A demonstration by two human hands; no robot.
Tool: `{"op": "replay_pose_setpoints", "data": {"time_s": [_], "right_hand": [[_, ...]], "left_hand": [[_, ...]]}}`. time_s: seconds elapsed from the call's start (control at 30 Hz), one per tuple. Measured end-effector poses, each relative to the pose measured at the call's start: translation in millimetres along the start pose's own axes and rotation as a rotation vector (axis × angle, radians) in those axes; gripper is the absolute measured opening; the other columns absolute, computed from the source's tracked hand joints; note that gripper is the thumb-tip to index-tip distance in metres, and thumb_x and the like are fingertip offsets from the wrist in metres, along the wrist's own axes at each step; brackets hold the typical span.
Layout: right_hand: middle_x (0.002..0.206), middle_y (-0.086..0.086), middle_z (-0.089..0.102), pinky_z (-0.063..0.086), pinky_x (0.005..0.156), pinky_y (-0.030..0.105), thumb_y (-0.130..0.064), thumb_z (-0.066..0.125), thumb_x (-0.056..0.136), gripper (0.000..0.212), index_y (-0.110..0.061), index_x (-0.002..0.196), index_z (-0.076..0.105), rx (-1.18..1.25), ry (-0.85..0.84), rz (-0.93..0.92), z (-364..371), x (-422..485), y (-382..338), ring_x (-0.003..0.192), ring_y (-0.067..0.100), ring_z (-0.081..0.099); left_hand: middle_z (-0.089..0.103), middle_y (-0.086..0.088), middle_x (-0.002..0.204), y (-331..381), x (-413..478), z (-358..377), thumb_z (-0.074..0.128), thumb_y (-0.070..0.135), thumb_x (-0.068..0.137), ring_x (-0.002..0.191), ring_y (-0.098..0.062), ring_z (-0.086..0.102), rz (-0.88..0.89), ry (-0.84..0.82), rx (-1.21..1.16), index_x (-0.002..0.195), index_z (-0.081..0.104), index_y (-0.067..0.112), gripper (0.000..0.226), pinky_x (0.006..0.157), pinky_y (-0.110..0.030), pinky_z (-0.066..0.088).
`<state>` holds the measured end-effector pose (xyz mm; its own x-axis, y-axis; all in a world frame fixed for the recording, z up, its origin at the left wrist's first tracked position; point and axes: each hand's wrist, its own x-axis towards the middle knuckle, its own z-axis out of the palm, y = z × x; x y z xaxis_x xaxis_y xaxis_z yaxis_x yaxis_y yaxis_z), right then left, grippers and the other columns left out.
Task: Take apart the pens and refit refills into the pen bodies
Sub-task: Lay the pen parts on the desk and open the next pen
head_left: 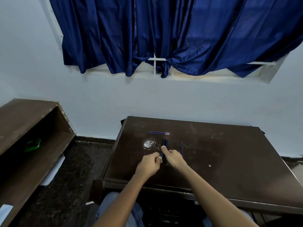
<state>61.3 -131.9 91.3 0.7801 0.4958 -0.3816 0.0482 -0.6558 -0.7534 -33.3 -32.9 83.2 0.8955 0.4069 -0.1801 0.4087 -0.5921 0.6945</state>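
A brown shelf unit (32, 128) is seen at far left, cut off by the frame's edge; a green object (33, 144) inside it cannot be made out. A strip of dark speckled floor (73, 169) is left open between the shelf and the dark table (229, 161), whose left edge is found near the work. Two purple refills (159, 133) are laid side by side toward the far edge, well apart from the hands. Nearer, a small clear round piece (148, 143) is seen, too blurred to be named. The left hand (150, 164) is curled, and the end of a held pen (162, 155) is pinched in its fingertips. Dark pen bodies (165, 142) are laid together just beyond, their near ends hidden by the right thumb. The barrel of the held pen is gripped by the right hand (173, 157) and mostly covered; whether its parts are joined cannot be told. A single refill (181, 149) is laid just beside that hand, its near end hidden. Further right a wide stretch of scratched tabletop is spread, with a white speck (209, 165) on it, and the table's right corner is cut off by the frame
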Motion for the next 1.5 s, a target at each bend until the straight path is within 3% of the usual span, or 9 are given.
{"op": "replay_pose_setpoints", "data": {"time_s": [0.13, 0.3, 0.4, 0.53, 0.67, 0.77, 0.93, 1.27, 1.5], "right_hand": [[0.066, 0.000, 0.051, 0.035, 0.064, 0.032, -0.048, 0.035, 0.098, 0.049, -0.014, 0.066, 0.050, -0.041, -0.084, 0.030, 4, 4, 6, 0.064, 0.017, 0.048], [0.057, -0.001, 0.043, 0.027, 0.037, 0.023, -0.039, 0.038, 0.097, 0.037, -0.014, 0.073, 0.050, 0.129, -0.122, 0.131, 9, 9, 6, 0.041, 0.011, 0.035], [0.057, 0.000, 0.040, 0.024, 0.036, 0.021, -0.035, 0.038, 0.097, 0.033, -0.013, 0.076, 0.050, 0.137, -0.157, 0.153, 8, 13, 6, 0.041, 0.012, 0.032], [0.060, 0.002, 0.042, 0.026, 0.040, 0.023, -0.028, 0.040, 0.095, 0.024, -0.013, 0.082, 0.052, 0.140, -0.169, 0.202, 9, 26, 5, 0.047, 0.013, 0.036], [0.059, 0.004, 0.049, 0.030, 0.039, 0.024, -0.019, 0.041, 0.092, 0.021, -0.012, 0.079, 0.056, 0.188, -0.011, 0.209, 7, 52, 12, 0.047, 0.016, 0.043], [0.068, 0.001, 0.055, 0.040, 0.054, 0.030, -0.019, 0.047, 0.088, 0.014, -0.020, 0.079, 0.058, 0.157, 0.112, 0.155, 7, 68, 24, 0.057, 0.015, 0.048], [0.088, 0.003, 0.065, 0.050, 0.072, 0.031, -0.008, 0.063, 0.082, 0.010, -0.017, 0.085, 0.060, 0.027, 0.115, 0.097, 19, 70, 30, 0.084, 0.021, 0.063], [0.102, 0.011, 0.065, 0.054, 0.077, 0.040, -0.024, 0.060, 0.089, 0.023, -0.010, 0.105, 0.052, -0.528, 0.047, -0.061, 59, 82, 31, 0.094, 0.030, 0.063], [0.092, 0.009, 0.067, 0.055, 0.077, 0.043, -0.035, 0.052, 0.093, 0.026, -0.010, 0.097, 0.059, -0.385, 0.119, -0.036, 66, 85, 27, 0.088, 0.028, 0.066]], "left_hand": [[0.054, 0.007, 0.068, -5, -4, 2, 0.040, 0.031, 0.095, 0.060, -0.012, 0.049, -0.021, -0.002, 0.034, 0.089, 0.062, 0.018, 0.026, 0.055, -0.028, 0.036], [0.054, 0.007, 0.065, -11, -5, 6, 0.039, 0.035, 0.096, 0.059, -0.013, 0.051, -0.020, 0.020, 0.067, 0.089, 0.059, 0.022, 0.025, 0.053, -0.029, 0.034], [0.054, 0.007, 0.063, -16, -5, 8, 0.039, 0.038, 0.096, 0.057, -0.011, 0.050, -0.034, 0.009, 0.039, 0.090, 0.060, 0.026, 0.024, 0.051, -0.028, 0.034], [0.057, 0.007, 0.066, -19, 0, 10, 0.038, 0.039, 0.096, 0.060, -0.012, 0.054, -0.111, -0.001, -0.045, 0.081, 0.060, 0.029, 0.029, 0.055, -0.028, 0.036], [0.059, 0.006, 0.069, -27, 8, 10, 0.039, 0.037, 0.097, 0.067, -0.014, 0.057, -0.167, 0.026, -0.118, 0.077, 0.062, 0.027, 0.032, 0.060, -0.028, 0.041], [0.061, 0.003, 0.073, -39, 13, 8, 0.040, 0.029, 0.098, 0.069, -0.011, 0.058, -0.219, 0.041, -0.221, 0.080, 0.062, 0.024, 0.029, 0.062, -0.022, 0.042], [0.061, 0.006, 0.076, -52, 22, 11, 0.041, 0.021, 0.099, 0.068, 0.002, 0.055, -0.280, 0.085, -0.346, 0.094, 0.065, 0.017, 0.025, 0.057, -0.009, 0.040], [0.067, 0.004, 0.088, -63, 31, 19, 0.045, 0.026, 0.098, 0.078, -0.001, 0.060, -0.302, 0.097, -0.380, 0.112, 0.063, 0.015, 0.026, 0.070, -0.014, 0.044], [0.062, 0.009, 0.084, -58, 36, 18, 0.042, 0.022, 0.099, 0.078, 0.000, 0.055, -0.329, 0.111, -0.383, 0.109, 0.065, 0.017, 0.026, 0.067, -0.013, 0.039]]}}
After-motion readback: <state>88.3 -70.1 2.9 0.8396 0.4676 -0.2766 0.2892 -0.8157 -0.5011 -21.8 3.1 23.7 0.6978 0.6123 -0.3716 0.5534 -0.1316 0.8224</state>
